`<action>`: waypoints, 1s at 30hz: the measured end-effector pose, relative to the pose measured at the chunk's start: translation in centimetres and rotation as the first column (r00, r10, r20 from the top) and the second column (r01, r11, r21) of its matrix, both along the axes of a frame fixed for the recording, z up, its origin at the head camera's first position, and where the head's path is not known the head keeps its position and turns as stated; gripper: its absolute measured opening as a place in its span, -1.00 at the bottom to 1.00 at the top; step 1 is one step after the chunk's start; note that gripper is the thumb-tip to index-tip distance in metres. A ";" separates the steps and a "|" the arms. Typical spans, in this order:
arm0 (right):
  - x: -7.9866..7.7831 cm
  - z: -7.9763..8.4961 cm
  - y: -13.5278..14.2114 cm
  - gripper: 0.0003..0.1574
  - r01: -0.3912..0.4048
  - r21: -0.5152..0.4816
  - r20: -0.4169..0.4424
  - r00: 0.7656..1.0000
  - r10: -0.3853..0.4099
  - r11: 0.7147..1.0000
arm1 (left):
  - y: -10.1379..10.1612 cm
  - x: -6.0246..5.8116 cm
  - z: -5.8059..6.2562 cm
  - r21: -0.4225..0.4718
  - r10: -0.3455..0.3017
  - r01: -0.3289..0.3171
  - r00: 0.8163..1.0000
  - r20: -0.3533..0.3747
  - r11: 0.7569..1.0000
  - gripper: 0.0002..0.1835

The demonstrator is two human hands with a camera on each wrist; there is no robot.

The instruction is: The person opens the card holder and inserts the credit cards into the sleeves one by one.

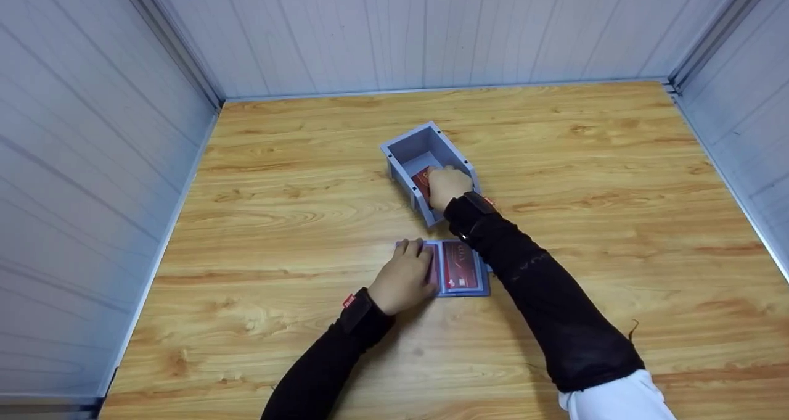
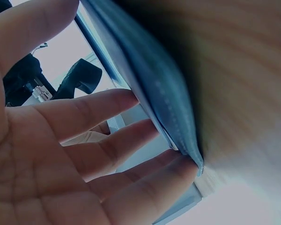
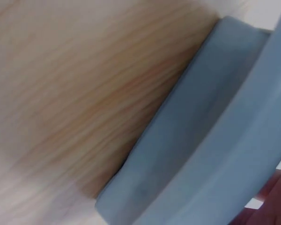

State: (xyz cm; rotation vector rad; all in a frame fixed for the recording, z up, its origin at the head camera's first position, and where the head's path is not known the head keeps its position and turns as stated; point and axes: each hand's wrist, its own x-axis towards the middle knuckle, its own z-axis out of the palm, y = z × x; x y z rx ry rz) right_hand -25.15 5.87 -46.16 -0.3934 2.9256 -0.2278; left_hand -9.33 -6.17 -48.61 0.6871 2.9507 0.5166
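My left hand [image 1: 404, 277] rests on the left half of a blue card holder [image 1: 484, 282] lying opened on the table. In the left wrist view its fingers [image 2: 126, 152] reach out fairly straight, tips at the holder's edge. Behind a clear sleeve on the holder's right half sits a red card [image 1: 461, 266]. My right hand [image 1: 449, 185] is inside a grey bin [image 1: 404, 176], fingers bent down at another red card [image 1: 422, 178] with gold marks. Its fingertips are hidden, so I cannot tell whether they pinch that card. The bin wall [image 3: 192, 154] fills much of the right wrist view.
The bin stands just beyond the card holder on a wood-grain table [image 1: 283, 222]. Pale panels [image 1: 394, 31] enclose the table at the back and both sides. My right forearm [image 1: 542, 284] passes over the holder's right edge.
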 end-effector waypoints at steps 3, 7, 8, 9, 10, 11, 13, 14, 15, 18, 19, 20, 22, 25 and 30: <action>0.0 0.0 0.0 -0.35 0.016 -0.013 0.019 1.000 -0.016 1.000 | 0.0 0.0 0.1 0.002 0.003 -0.003 1.000 0.006 1.000 -0.32; 0.0 -0.1 0.1 -0.36 0.025 -0.041 0.030 0.999 -0.023 0.999 | 0.1 0.0 0.1 0.005 0.003 -0.003 1.000 -0.004 1.000 -0.32; 0.0 -0.1 0.1 -0.36 0.025 -0.050 0.028 0.999 -0.023 0.998 | 0.1 0.1 0.1 0.005 0.004 -0.004 1.000 -0.007 1.000 -0.33; 0.0 0.0 0.2 -0.37 0.026 -0.060 0.025 0.999 -0.024 0.998 | 0.1 0.1 0.1 0.005 0.004 -0.004 1.000 -0.010 1.000 -0.33; 0.0 -0.1 0.2 -0.38 0.029 -0.071 0.021 0.999 -0.027 0.997 | 0.1 0.1 0.1 0.006 0.004 -0.004 1.000 -0.012 1.000 -0.33; 0.0 0.0 0.2 -0.37 0.033 -0.083 0.016 0.999 -0.032 0.996 | 0.1 0.1 0.1 0.006 0.005 -0.005 1.000 -0.013 1.000 -0.33; 0.1 -0.1 0.2 -0.34 0.036 -0.105 0.001 0.999 -0.036 0.994 | 0.0 0.1 0.1 0.005 0.009 -0.009 1.000 -0.012 1.000 -0.33; 0.1 -0.1 0.2 -0.31 0.037 -0.114 -0.007 0.999 -0.038 0.993 | 0.0 0.1 0.1 0.005 0.011 -0.011 1.000 -0.011 1.000 -0.33; 0.2 -0.1 0.2 -0.29 0.035 -0.116 -0.016 0.999 -0.037 0.993 | 0.0 0.1 0.1 0.007 0.013 -0.013 1.000 -0.010 1.000 -0.33; 0.1 -0.2 0.3 -0.26 0.017 -0.109 -0.043 0.999 -0.022 0.994 | 0.1 0.1 0.1 0.013 0.016 -0.016 1.000 -0.005 1.000 -0.33; 0.1 -0.2 0.4 -0.26 0.012 -0.105 -0.049 0.999 -0.018 0.994 | 0.1 0.1 0.1 0.014 0.017 -0.017 1.000 -0.002 1.000 -0.32; 0.1 -0.2 0.4 -0.30 0.005 -0.100 -0.059 0.998 -0.011 0.995 | 0.1 0.1 0.1 0.017 0.017 -0.017 1.000 0.002 1.000 -0.32; 0.0 -0.2 0.5 -0.40 -0.005 -0.095 -0.080 0.997 -0.002 0.995 | 0.1 0.1 0.1 0.018 0.015 -0.015 1.000 0.008 1.000 -0.31; -0.1 0.0 0.7 -0.57 -0.006 -0.105 -0.105 0.994 -0.005 0.994 | 0.1 0.0 0.1 0.016 0.010 -0.010 1.000 0.018 1.000 -0.30; -0.2 0.5 1.0 -0.74 0.000 -0.170 -0.121 0.992 -0.021 0.985 | 0.0 0.0 0.2 0.016 0.007 -0.008 0.999 0.038 1.000 -0.27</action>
